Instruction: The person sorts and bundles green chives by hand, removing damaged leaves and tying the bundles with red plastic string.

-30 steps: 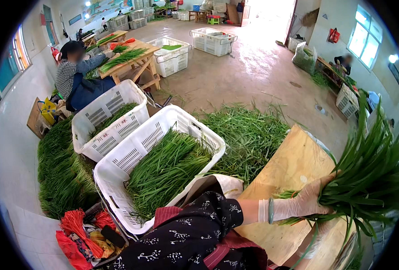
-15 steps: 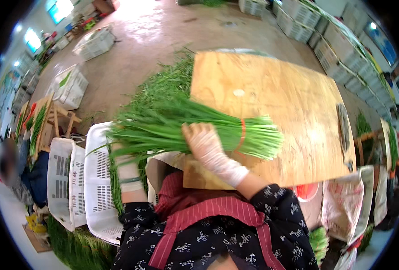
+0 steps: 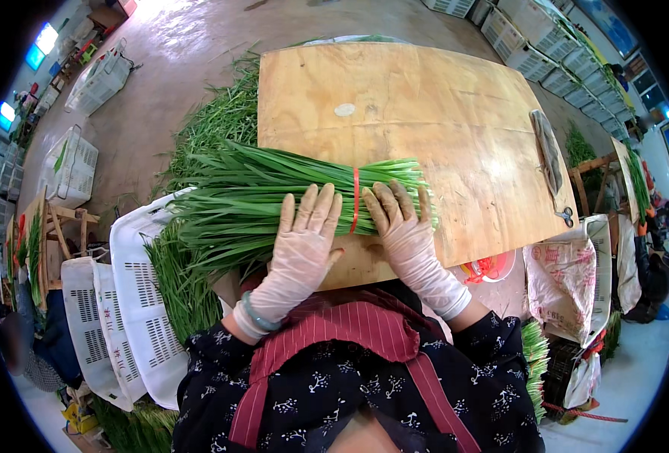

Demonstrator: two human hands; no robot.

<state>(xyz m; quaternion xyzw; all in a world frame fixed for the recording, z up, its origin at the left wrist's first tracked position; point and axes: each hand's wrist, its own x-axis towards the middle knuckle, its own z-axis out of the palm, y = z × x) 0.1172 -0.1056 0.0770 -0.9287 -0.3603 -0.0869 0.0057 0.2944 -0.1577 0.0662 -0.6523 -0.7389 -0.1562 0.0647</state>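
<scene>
A thick bundle of garlic chives [image 3: 251, 200] lies across the near left part of a wooden board [image 3: 425, 98], its pale cut stems to the right and its green leaves reaching past the left edge. A red band [image 3: 356, 200] circles it near the stem end. My left hand [image 3: 304, 234], in a thin whitish glove, rests on the leaves left of the band with fingers stretched. Just right of the band, my right hand [image 3: 406, 234], gloved too, lies over the pale stems, fingers extended and slightly apart. Both palms face down; the bundle's underside is hidden.
Left of the board stands a white slotted crate [image 3: 146, 302] with loose chives [image 3: 180, 279]. More greens [image 3: 214, 128] lie beyond the board's left edge. Scissors [image 3: 565, 217] and a dark cloth strip [image 3: 547, 151] lie at its right edge. A tub with red bands [image 3: 493, 266] is below.
The bundle has come down flat onto the board. My left hand has moved from beneath the leaves to on top of them; my right hand has shifted from the leaves to the stem end.
</scene>
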